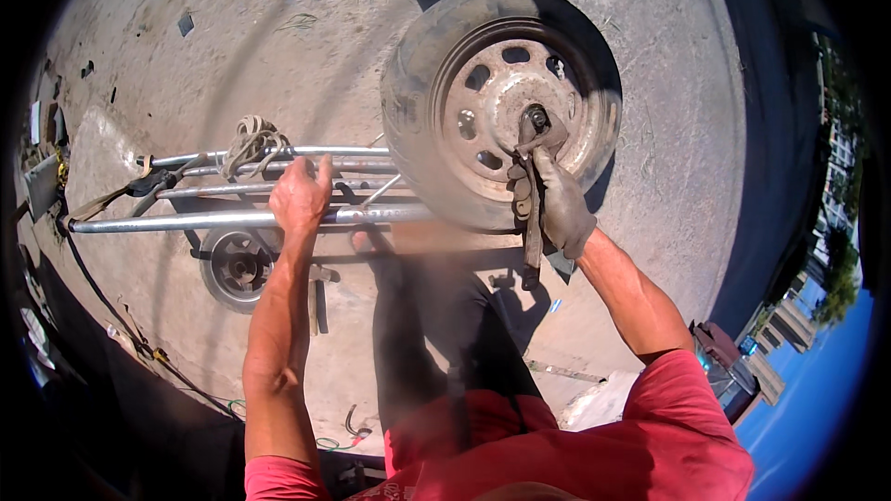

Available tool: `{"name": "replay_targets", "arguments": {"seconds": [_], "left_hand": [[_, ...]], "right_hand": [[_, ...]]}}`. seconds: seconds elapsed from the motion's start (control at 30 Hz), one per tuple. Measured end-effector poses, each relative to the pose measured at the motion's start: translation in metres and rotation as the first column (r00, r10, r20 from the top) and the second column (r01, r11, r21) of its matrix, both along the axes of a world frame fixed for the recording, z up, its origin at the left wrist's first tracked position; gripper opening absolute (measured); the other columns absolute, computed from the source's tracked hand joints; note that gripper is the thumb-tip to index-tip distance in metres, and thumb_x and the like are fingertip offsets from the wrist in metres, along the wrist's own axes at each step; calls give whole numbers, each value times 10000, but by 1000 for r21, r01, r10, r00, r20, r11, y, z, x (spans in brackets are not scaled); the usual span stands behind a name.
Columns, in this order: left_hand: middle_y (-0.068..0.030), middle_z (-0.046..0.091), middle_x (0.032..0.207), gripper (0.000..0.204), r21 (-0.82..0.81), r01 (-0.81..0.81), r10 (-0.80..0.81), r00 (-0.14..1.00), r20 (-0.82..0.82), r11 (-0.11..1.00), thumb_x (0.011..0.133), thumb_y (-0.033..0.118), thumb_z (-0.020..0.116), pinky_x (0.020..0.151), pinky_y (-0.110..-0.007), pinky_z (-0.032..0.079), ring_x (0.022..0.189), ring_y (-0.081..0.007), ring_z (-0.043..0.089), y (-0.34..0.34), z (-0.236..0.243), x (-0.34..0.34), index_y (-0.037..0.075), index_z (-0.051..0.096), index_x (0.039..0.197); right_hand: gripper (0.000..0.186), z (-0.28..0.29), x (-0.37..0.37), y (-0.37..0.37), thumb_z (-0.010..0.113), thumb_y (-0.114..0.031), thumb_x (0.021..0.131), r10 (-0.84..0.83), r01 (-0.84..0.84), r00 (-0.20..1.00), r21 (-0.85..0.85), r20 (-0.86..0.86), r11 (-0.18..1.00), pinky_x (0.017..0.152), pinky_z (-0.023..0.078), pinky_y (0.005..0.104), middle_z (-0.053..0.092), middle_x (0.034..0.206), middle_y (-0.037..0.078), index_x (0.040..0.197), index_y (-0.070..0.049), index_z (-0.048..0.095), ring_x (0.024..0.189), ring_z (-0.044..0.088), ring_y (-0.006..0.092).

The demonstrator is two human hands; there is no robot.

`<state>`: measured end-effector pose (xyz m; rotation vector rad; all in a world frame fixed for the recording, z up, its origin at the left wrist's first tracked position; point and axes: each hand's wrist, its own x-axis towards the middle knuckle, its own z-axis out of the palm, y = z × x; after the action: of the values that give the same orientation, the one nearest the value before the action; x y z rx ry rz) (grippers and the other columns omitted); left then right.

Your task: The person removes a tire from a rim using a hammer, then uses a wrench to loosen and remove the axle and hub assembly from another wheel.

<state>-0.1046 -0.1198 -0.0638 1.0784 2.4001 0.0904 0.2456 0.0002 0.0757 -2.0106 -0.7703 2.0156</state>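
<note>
A wheel with a worn black tyre (422, 162) and a rusty pale steel rim (520, 83) is at the right end of a frame of metal tubes (213, 221). My right hand (563, 209), in a grey work glove, is wrapped round a dark ratchet wrench (532, 255). The wrench's head meets the centre of the wheel, and its handle points back toward me. My bare left hand (301, 193) is closed over the tubes left of the wheel, thumb raised; its fingertips are partly hidden.
A coiled pale strap (252, 144) lies over the tubes. Under the frame is a smaller spoked wheel (237, 267). A dark cable (116, 311) runs along the left, and a bent metal hook (355, 422) lies near my legs. Concrete ground (278, 46) surrounds everything.
</note>
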Motion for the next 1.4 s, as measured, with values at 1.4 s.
{"name": "replay_targets", "arguments": {"seconds": [1.4], "left_hand": [[-192,755,1050,549,-16,4,-4,1000,-4,1000,954,587,603,892,-518,521,1011,-414,708,0,4,5,71,734,1087]], "right_hand": [[586,2,62,65,574,-540,1042,573,-612,761,46,305,789,518,452,275,702,820,66,1146,23,699,578,577,105]]}}
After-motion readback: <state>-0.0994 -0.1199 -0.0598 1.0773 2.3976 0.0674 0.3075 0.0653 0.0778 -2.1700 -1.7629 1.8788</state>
